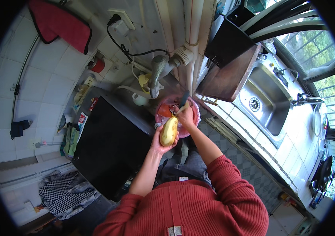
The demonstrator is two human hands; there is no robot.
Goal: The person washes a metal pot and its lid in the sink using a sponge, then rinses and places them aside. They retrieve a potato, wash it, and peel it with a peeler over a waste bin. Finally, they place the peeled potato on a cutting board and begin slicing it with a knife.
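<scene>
A pale, peeled potato (169, 132) lies lengthwise in my left hand (161, 143), whose fingers wrap its sides and lower end. Just above and to the right is my right hand (185, 116), closed around the light handle of a knife or peeler (183, 100); its dark part points up, and I cannot tell which tool it is. The tool's near end is close to the potato's top, partly hidden by my fingers. Below both hands stands a pink bin (197, 118) lined with a thin bag, with reddish-orange matter inside.
A black-topped appliance (111, 147) stands at the left. On the right, a tiled counter (262, 144) holds a steel sink (266, 103), a wooden cutting board (229, 76) and a black utensil holder (229, 38). Drain pipes (192, 29) rise behind the bin.
</scene>
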